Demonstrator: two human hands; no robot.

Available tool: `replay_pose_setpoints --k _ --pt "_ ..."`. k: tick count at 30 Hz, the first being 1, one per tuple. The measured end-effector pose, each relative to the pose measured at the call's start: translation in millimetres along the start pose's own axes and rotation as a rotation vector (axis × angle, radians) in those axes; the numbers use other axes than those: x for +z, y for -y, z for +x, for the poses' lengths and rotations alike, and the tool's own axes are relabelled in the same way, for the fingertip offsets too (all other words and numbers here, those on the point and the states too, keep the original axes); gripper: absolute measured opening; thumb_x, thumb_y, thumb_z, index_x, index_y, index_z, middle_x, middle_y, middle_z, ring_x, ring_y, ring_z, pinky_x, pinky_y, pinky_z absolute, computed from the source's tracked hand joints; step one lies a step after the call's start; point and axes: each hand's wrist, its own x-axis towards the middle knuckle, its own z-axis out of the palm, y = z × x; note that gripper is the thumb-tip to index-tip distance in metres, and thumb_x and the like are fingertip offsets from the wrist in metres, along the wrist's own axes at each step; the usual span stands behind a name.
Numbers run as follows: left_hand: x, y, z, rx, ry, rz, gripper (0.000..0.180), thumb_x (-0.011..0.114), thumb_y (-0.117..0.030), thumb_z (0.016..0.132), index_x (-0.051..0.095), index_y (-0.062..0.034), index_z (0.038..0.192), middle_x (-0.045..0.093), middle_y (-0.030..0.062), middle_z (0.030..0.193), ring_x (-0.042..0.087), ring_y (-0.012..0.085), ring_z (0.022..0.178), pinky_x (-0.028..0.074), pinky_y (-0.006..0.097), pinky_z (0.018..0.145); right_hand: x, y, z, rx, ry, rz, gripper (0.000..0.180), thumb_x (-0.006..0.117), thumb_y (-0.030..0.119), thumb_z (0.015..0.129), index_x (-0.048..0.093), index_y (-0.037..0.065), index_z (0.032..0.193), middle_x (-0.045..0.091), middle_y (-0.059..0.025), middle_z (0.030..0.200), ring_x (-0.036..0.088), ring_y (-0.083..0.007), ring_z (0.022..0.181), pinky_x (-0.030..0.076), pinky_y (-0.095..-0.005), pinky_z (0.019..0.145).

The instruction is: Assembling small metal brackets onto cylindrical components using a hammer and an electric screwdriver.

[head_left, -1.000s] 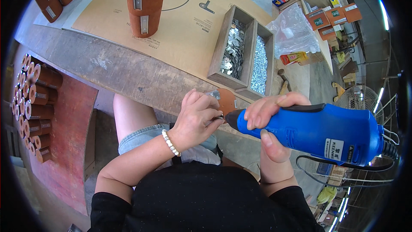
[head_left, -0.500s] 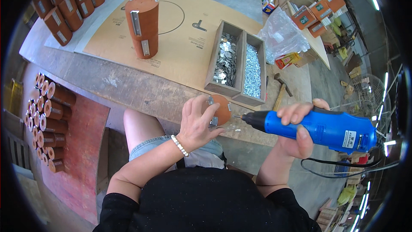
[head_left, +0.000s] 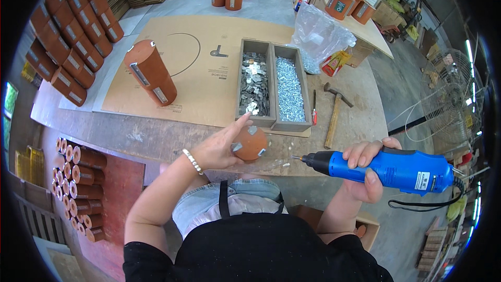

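My left hand [head_left: 220, 145] is curved round the left side of a reddish-brown cylinder [head_left: 250, 147] at the table's near edge. Its thumb is on the near side and its fingers reach along the far side. Three small metal plates sit at the rim of the cylinder's round top. To the right, my right hand [head_left: 365, 164] grips a blue electric screwdriver [head_left: 394, 169] with a black nose. The bit points left towards the cylinder, apart from it. Just beyond the cylinder, a two-part wooden box holds metal plates [head_left: 254, 86] and screws [head_left: 290, 91].
A taller reddish-brown cylinder stack [head_left: 151, 73] stands on the cardboard sheet [head_left: 209, 31]. A hammer [head_left: 334, 115] and a thin red-handled tool [head_left: 314, 108] lie right of the box. Stacked cylinders [head_left: 73, 55] fill the far left; more lie on a red board [head_left: 122, 177].
My left hand has moved off the cylinder's top to its left side, baring the top. The screwdriver stays in my right hand, its bit still apart from the cylinder. My view has shifted.
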Motion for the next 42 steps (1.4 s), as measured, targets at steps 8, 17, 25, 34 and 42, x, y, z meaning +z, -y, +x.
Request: replay_pose_setpoints --k 8,17,25,34,42 --pt "-41 -51 125 0.044 0.090 0.077 0.059 0.067 -0.026 0.075 0.042 -0.0056 0.125 0.056 0.0144 0.110 0.055 0.0255 0.101 0.043 0.033 0.086 -24 11 -6 -0.044 -0.094 0.050 0.059 0.058 0.006 0.070 0.029 0.002 0.122 0.051 -0.0111 0.074 0.053 -0.0226 0.063 0.047 -0.0396 0.064" --pt "74 19 201 -0.072 0.498 1.033 0.023 0.052 -0.011 0.077 0.061 -0.0110 0.099 0.063 0.0105 0.096 0.060 0.0247 0.095 0.047 0.041 0.075 -42 29 -13 -0.107 -0.129 -0.087 0.060 0.057 0.009 0.071 0.027 0.000 0.122 0.050 -0.0101 0.074 0.053 -0.0214 0.062 0.047 -0.0376 0.062" --pt "58 22 200 -0.007 0.447 0.796 0.016 0.064 -0.020 0.072 0.064 -0.0112 0.086 0.063 0.0076 0.087 0.060 0.0249 0.086 0.048 0.038 0.071 -53 19 -16 -0.059 -0.200 -0.018 0.061 0.056 0.013 0.071 0.029 0.000 0.124 0.050 -0.0100 0.078 0.053 -0.0198 0.064 0.046 -0.0370 0.065" --pt "30 9 169 0.063 0.200 0.490 0.013 0.063 -0.015 0.074 0.064 -0.0046 0.080 0.062 0.0120 0.077 0.059 0.0285 0.077 0.047 0.038 0.070 -42 14 -10 -0.056 -0.198 0.019 0.062 0.057 0.014 0.071 0.029 -0.001 0.124 0.050 -0.0101 0.077 0.054 -0.0207 0.063 0.047 -0.0379 0.063" --pt "-7 -55 84 0.008 -0.106 0.126 0.010 0.059 -0.007 0.080 0.063 -0.0004 0.087 0.065 0.0104 0.082 0.063 0.0155 0.074 0.049 0.026 0.066 -24 12 -3 -0.045 -0.182 0.075 0.059 0.056 0.012 0.072 0.030 -0.001 0.123 0.050 -0.0107 0.077 0.054 -0.0215 0.063 0.047 -0.0388 0.064"
